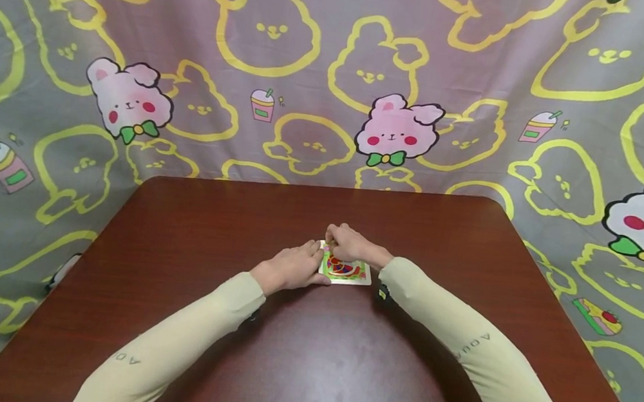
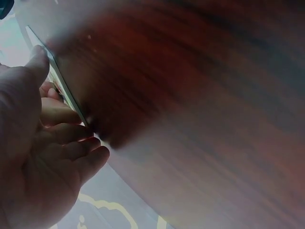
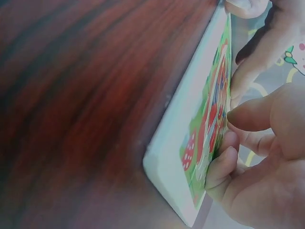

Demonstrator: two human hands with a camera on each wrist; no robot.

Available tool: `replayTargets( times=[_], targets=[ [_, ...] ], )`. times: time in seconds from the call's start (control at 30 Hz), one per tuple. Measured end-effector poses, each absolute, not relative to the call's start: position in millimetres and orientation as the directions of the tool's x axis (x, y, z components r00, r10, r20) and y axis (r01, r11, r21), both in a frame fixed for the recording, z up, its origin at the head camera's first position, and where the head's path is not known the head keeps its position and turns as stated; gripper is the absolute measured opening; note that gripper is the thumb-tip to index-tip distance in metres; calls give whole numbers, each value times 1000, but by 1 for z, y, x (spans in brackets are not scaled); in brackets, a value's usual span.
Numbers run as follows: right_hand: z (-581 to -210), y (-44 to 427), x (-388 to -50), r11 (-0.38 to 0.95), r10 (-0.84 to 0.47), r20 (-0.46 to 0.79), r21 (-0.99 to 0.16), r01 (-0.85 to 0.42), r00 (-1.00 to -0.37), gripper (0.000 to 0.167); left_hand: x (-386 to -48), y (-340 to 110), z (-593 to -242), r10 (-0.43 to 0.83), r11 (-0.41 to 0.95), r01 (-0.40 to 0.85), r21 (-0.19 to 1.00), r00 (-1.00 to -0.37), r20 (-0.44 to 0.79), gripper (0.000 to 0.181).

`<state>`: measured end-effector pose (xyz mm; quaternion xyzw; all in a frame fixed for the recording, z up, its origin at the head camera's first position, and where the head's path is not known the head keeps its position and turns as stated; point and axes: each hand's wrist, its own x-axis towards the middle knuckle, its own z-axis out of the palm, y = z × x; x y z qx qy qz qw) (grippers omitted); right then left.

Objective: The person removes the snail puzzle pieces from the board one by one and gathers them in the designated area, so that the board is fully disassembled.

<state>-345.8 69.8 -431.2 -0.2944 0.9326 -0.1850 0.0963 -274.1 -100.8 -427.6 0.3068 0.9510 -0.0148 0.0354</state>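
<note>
the right hand [image 1: 348,242] is curled over a colourful picture board [image 1: 353,272]; whether anything is pinched in its grip cannot be told. the board's left side is touched by the left hand [image 1: 294,265], fingers extended. the board is supported by the brown table [image 1: 227,218], backed by a patterned curtain [image 1: 321,52].

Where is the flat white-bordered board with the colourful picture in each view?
Head: flat white-bordered board with colourful picture, just right of centre, below the middle.
Left wrist: the board, a thin edge-on strip, upper left.
Right wrist: the board, slanting top to bottom, right of centre.
Shared landmark: reddish-brown wooden table.
</note>
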Motion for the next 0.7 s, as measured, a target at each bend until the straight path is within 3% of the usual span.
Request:
replayTargets(
  times=[0.7],
  targets=[
    [-429,75,-349,728,-583,-74,-491,-479,-809,12,-265,-96,-431,621,781,612,-122,-781,60,69]
  ],
)
